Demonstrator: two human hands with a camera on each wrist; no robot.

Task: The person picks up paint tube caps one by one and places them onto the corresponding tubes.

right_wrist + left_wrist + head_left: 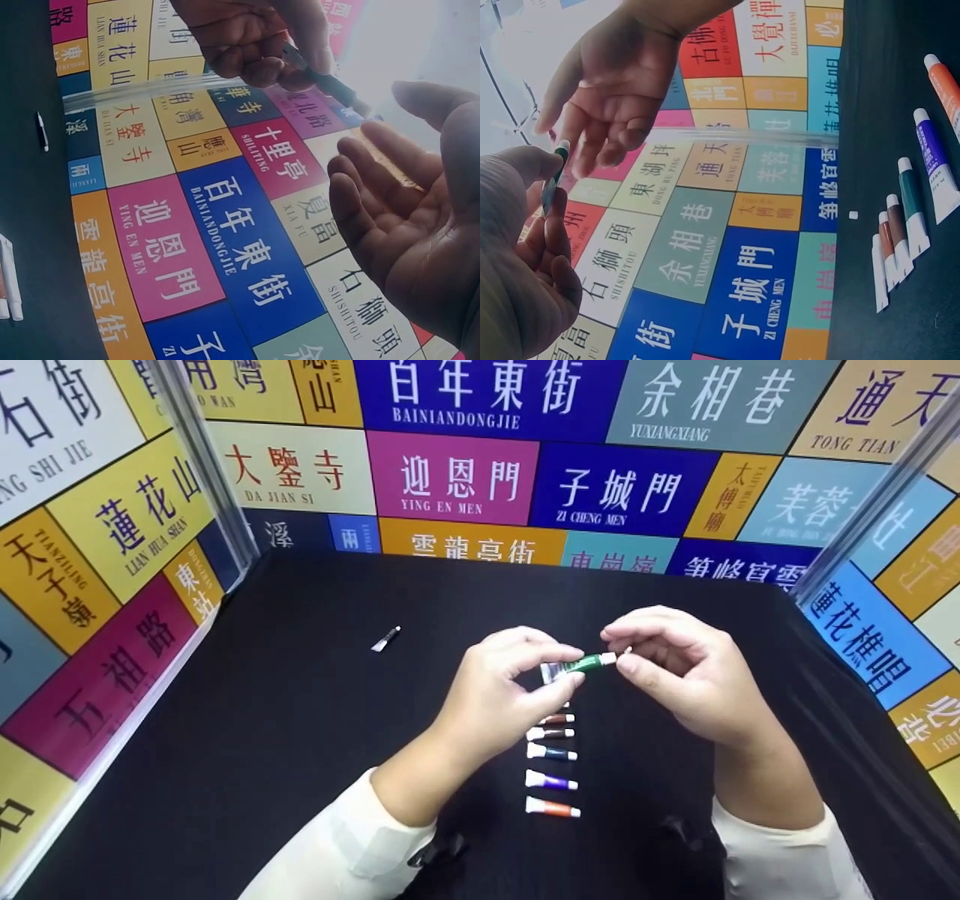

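My left hand (510, 682) pinches a small green paint tube (589, 663) between thumb and fingertips, above the black table. The tube's white cap end points toward my right hand (675, 675). That hand is beside the cap with fingers loosely bent and thumb apart; in the right wrist view its palm (420, 217) shows nothing gripped. Below my left hand a column of paint tubes lies on the table, including an orange tube (553, 808), a violet tube (553, 781), a dark teal tube (553, 752) and a brown tube (553, 733). The far ones are partly hidden by that hand.
A black paint tube (386, 639) lies alone at the left on the black table (300, 750). One tiny white piece (853, 215) shows on the table in the left wrist view. Panels of colourful street-name signs (450, 480) enclose the table's back and sides.
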